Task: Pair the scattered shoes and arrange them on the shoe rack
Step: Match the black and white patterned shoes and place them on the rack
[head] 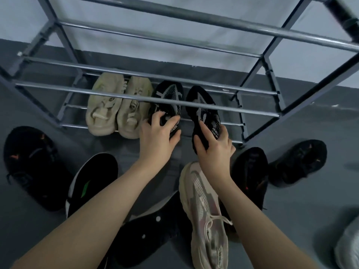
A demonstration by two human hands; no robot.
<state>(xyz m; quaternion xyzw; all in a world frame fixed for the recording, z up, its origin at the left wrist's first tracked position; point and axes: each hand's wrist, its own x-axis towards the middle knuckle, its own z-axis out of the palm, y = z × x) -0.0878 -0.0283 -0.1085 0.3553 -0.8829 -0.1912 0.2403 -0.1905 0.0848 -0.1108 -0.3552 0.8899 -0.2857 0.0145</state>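
Your left hand [158, 136] grips the heel of the left black-and-grey sneaker [167, 101], fingers curled over its collar. Your right hand [214, 146] grips the heel of the right black-and-grey sneaker [202, 107] the same way. Both sneakers lie toes toward the wall on the bottom tier of the grey metal shoe rack [136, 98], with a gap between them. Just beside them, to the left, the beige sneaker pair [116, 105] sits side by side, touching. On the floor [303, 220] near you: a cream-and-pink sneaker [206, 216], black sneakers with orange marks [29, 164], a black shoe with green stripe [91, 183].
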